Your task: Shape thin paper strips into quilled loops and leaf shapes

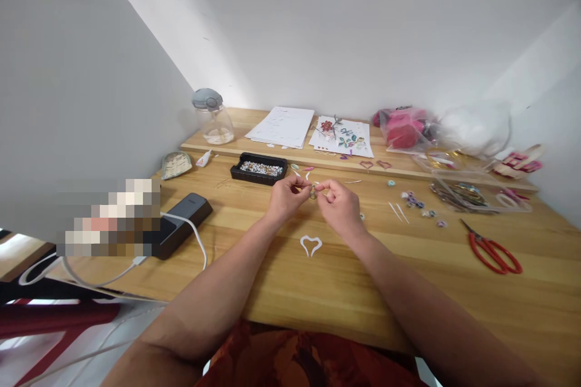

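Above the middle of the desk my left hand [285,198] and my right hand [339,204] are close together, both in a fingertip pinch. A small, thin, looped piece [313,193] shows between them; its kind is too small to tell. Both hands seem to be on it, though the fingertips partly hide it. A white heart-shaped outline [319,245], open at its lower tip, lies on the desk nearer to me. Just beyond my left hand stands a black tray [255,178] of silvery and golden beads [261,169].
Red-handled scissors [488,248] lie at the right, near a clear plastic box [508,207] and several small beaded pieces [413,199]. At left are a power bank [195,211] with a white cable [200,239] and a small tube [204,159]. A jar [213,124] and papers [281,127] occupy the back ledge.
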Action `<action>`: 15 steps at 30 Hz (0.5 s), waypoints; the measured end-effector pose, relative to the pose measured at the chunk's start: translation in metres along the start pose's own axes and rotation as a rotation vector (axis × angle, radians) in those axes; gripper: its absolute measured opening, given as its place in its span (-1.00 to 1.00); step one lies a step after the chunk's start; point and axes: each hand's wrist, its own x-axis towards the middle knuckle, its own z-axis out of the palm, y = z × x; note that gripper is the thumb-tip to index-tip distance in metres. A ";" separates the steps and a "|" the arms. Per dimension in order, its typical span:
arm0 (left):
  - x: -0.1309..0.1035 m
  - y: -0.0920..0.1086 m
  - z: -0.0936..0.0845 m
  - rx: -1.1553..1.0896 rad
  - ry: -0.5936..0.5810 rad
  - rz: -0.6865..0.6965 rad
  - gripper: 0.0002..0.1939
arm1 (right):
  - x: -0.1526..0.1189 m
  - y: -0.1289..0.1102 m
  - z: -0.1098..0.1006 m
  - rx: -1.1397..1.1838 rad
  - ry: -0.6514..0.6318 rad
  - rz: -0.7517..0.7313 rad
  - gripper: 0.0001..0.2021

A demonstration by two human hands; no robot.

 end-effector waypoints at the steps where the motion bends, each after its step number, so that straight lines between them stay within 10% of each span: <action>1: 0.000 0.001 0.000 -0.012 -0.013 -0.011 -0.83 | 0.000 0.001 -0.001 -0.021 0.012 -0.029 -0.91; 15: -0.001 0.011 -0.006 -0.090 -0.183 -0.142 -0.78 | 0.010 0.003 -0.009 0.108 -0.064 0.000 -0.80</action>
